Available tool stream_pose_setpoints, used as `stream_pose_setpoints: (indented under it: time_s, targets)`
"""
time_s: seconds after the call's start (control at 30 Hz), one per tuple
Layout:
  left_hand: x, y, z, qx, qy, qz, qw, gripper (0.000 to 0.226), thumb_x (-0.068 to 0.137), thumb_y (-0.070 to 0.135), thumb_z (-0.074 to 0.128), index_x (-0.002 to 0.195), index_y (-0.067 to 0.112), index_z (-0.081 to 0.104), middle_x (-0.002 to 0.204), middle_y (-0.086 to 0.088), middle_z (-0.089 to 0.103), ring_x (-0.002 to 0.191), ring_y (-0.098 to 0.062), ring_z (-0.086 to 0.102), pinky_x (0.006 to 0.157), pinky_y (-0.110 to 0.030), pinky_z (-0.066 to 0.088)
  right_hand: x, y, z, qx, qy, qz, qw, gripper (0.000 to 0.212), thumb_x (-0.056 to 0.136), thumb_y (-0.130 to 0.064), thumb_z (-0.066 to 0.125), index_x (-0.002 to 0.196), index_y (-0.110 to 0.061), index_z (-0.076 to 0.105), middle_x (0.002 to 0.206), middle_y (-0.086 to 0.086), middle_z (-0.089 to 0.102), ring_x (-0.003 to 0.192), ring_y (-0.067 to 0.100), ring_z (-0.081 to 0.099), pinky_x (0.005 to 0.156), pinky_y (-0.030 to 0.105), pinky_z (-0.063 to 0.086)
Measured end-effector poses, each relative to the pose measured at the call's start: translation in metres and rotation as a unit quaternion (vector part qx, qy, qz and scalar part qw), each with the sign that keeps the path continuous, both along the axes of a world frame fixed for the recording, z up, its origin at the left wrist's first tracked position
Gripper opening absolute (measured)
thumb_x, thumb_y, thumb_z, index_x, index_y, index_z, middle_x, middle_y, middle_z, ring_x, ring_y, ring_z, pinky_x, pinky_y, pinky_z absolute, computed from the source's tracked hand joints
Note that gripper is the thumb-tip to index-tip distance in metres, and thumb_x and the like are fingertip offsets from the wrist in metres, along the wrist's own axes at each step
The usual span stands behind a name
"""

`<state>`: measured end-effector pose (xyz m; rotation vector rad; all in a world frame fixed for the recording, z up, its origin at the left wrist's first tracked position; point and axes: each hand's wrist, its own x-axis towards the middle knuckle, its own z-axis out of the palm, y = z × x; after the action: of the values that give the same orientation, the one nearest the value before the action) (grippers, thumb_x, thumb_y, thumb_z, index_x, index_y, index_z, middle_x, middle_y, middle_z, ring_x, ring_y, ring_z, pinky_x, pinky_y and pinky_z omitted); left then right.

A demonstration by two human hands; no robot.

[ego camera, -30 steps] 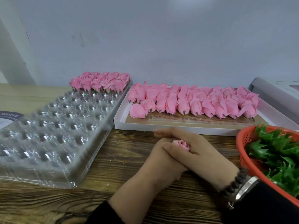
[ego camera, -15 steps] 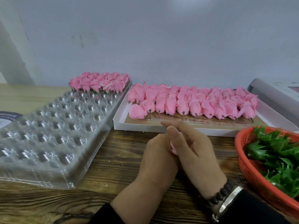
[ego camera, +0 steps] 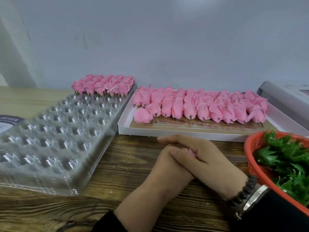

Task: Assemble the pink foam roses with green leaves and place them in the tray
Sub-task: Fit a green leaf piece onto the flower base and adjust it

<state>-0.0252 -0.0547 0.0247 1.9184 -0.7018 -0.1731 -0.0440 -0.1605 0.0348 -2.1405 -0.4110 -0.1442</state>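
Pink foam rose (ego camera: 189, 150) sits clasped between our left hand (ego camera: 168, 166) and right hand (ego camera: 200, 156), both curled round it; its axis is hidden; the clear plastic cavity tray (ego camera: 55, 131) lies leftward on the wooden counter (ego camera: 127, 161), nearer our left hand.

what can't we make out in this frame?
Head view only:
- The pink rose is mostly covered by the right hand and left hand; whether a leaf is attached is hidden.
- Left hand's fingers are hidden under the right hand, so its grip is unclear.
- The red basket of green leaves is cut off by the right edge.
- The label at the left edge is too blurred to read.
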Motion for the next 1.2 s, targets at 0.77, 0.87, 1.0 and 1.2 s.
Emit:
stream_pose_setpoints:
  time_s: [0.77, 0.87, 1.0, 1.2]
  targets:
    - [0.016, 0.013, -0.001, -0.055, -0.03, 0.072, 0.995, 0.029, 0.075, -0.005, 0.066, 0.065, 0.02, 0.058, 0.063, 0.009, 0.06, 0.059, 0.002, 0.056, 0.058, -0.008, 0.041, 0.0, -0.002, -0.009, 0.02, -0.219, -0.042, 0.975, 0.018, 0.083, -0.025, 0.064, 0.099, -0.021, 0.071, 0.095, -0.01, 0.06, 0.092, 0.006, 0.059, 0.081, 0.022, 0.048]
    - [0.017, 0.013, -0.002, -0.059, -0.035, 0.08, 0.994, 0.037, 0.074, -0.006, 0.067, 0.062, 0.028, 0.056, 0.059, 0.013, 0.059, 0.059, 0.007, 0.057, 0.057, -0.005, 0.04, 0.001, -0.003, -0.008, 0.03, -0.19, -0.036, 0.981, 0.017, 0.083, -0.028, 0.063, 0.098, -0.024, 0.07, 0.096, -0.013, 0.059, 0.095, 0.007, 0.06, 0.083, 0.022, 0.048]
    - [0.016, 0.015, -0.003, -0.086, -0.014, 0.067, 0.994, 0.037, 0.072, -0.01, 0.067, 0.065, 0.026, 0.061, 0.061, 0.01, 0.063, 0.062, 0.004, 0.059, 0.06, -0.01, 0.044, 0.0, -0.002, -0.008, 0.027, -0.179, -0.032, 0.983, 0.016, 0.083, -0.028, 0.063, 0.096, -0.024, 0.07, 0.095, -0.011, 0.06, 0.094, 0.007, 0.06, 0.081, 0.023, 0.048]
    - [0.016, 0.012, -0.007, -0.125, 0.021, 0.044, 0.991, 0.033, 0.067, -0.009, 0.068, 0.089, 0.014, 0.059, 0.079, 0.002, 0.065, 0.073, -0.005, 0.058, 0.067, -0.023, 0.048, 0.001, -0.006, -0.008, 0.019, -0.166, -0.043, 0.985, 0.016, 0.078, -0.013, 0.062, 0.091, -0.021, 0.069, 0.093, -0.009, 0.06, 0.092, 0.006, 0.058, 0.083, 0.018, 0.045]
